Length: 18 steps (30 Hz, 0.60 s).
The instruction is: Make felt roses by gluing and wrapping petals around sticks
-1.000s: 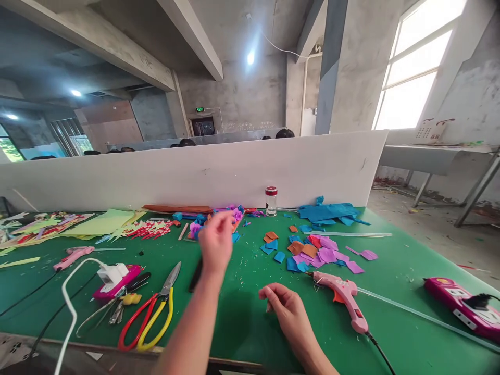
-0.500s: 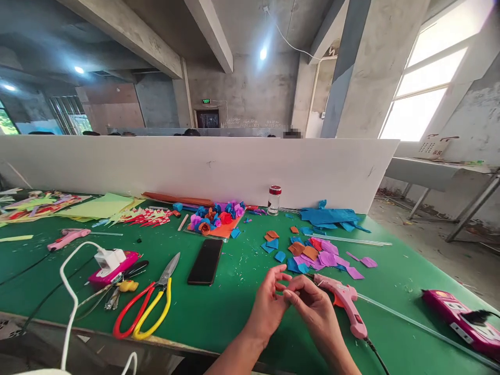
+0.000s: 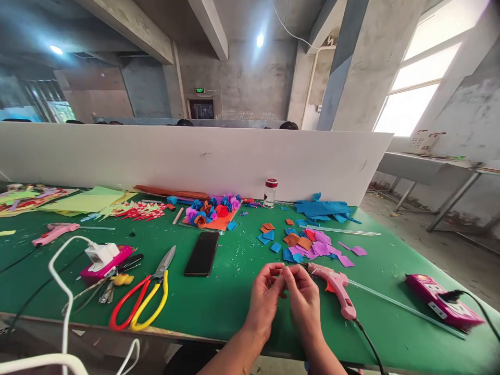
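Our left hand [image 3: 261, 304] and right hand [image 3: 304, 304] meet near the front edge of the bench [image 3: 224, 304], fingers pinched narrow, probably for control; contents we cannot tell | glue gun [image 3: 336, 281] just beside, likely for reach; cord [image 3: 367, 337] crosses that edge | paper pieces [image 3: 322, 249] farther in, gun partly between; phone [image 3: 202, 254], scissors [image 3: 164, 264] apart leftward

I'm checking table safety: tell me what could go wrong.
The pink plastic glue gun lies close beside the right hand and, if hot, might burn it. Loose purple, blue and brown paper pieces nearby could stick to the glue gun. Metal scissors with red and yellow handles, near the edge of the green tabletop, could fall.
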Motion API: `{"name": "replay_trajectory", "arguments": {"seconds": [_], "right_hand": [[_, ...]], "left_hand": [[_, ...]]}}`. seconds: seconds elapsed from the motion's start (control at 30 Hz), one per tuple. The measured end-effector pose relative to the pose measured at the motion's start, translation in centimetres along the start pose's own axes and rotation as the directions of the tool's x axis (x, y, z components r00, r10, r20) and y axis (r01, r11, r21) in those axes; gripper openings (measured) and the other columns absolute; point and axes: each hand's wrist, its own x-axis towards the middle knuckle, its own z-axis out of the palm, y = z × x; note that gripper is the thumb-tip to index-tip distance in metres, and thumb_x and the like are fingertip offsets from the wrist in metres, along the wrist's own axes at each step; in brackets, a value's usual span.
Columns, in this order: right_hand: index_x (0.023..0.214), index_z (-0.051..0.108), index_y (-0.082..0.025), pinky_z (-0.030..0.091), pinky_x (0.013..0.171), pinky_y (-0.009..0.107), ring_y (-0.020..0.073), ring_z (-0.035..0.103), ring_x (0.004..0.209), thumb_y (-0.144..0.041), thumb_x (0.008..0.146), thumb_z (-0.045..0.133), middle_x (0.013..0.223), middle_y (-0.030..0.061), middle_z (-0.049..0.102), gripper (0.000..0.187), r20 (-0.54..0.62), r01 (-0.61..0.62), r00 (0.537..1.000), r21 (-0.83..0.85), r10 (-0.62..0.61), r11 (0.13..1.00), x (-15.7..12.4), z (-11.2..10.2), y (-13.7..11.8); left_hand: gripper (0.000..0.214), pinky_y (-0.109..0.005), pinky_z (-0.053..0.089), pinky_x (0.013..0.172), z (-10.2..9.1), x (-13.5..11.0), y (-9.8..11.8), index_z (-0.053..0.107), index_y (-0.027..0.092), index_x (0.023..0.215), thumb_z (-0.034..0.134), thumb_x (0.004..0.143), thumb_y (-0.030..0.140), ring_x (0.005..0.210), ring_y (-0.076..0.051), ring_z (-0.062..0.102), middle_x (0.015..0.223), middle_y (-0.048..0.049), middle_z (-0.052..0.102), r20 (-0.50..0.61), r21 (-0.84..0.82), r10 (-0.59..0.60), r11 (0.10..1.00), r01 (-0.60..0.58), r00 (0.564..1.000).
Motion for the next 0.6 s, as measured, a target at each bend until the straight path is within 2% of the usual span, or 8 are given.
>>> {"name": "replay_trajectory", "arguments": {"seconds": [0.17,0.27,0.37,0.47,0.6], "right_hand": [[0.066,0.054,-0.018,0.035,0.05,0.022,0.0101,0.039,0.054,-0.052,0.077,0.071,0.059,-0.0039,0.046,0.041,0.025,-0.035,0.999,0.067,0.034,0.997,0.7,-0.1,0.2],[0.066,0.053,-0.018,0.033,0.049,0.022,0.0088,0.037,0.051,-0.053,0.078,0.07,0.056,-0.0052,0.044,0.041,-0.004,-0.059,0.998,0.125,0.06,0.99,1.1,0.0,0.7],[0.067,0.053,-0.018,0.033,0.047,0.021,0.0084,0.036,0.051,-0.054,0.08,0.067,0.057,-0.0051,0.045,0.041,-0.039,-0.04,0.998,0.099,0.045,0.994,1.5,0.2,1.4],[0.064,0.05,-0.019,0.032,0.045,0.02,0.0082,0.036,0.049,-0.056,0.08,0.066,0.056,-0.0057,0.044,0.044,-0.105,-0.004,0.994,0.08,0.012,0.997,2.3,-0.1,1.6],[0.06,0.041,-0.02,0.026,0.038,0.02,0.006,0.03,0.041,-0.062,0.08,0.062,0.052,-0.0083,0.036,0.051,-0.254,0.018,0.967,0.136,0.017,0.991,3.2,-1.2,0.7]], "left_hand": [[0.035,-0.026,0.046,0.064,0.1,0.2,0.0,0.072,0.025,0.096,0.075,0.074,0.052,0.074,-0.016,0.061,0.087,-0.0053,0.068,0.039,0.078,0.037,0.996,-0.04,0.999],[0.039,-0.025,0.047,0.066,0.0,0.7,0.2,0.071,0.024,0.098,0.077,0.071,0.052,0.071,-0.016,0.06,0.078,-0.0034,0.066,0.03,0.089,0.007,0.996,-0.01,1.0],[0.042,-0.026,0.048,0.07,0.2,1.0,0.5,0.071,0.023,0.098,0.078,0.069,0.053,0.072,-0.016,0.061,0.077,-0.0027,0.065,0.042,0.106,-0.01,0.994,0.006,0.999],[0.044,-0.027,0.049,0.072,0.5,0.8,0.7,0.069,0.021,0.102,0.077,0.07,0.051,0.076,-0.016,0.062,0.082,-0.003,0.066,0.07,0.132,-0.001,0.991,-0.008,0.998],[0.048,-0.025,0.049,0.072,0.5,0.8,0.8,0.065,0.02,0.109,0.078,0.071,0.045,0.077,-0.015,0.062,0.088,-0.0025,0.067,0.092,0.128,0.004,0.992,-0.015,0.996]]}}
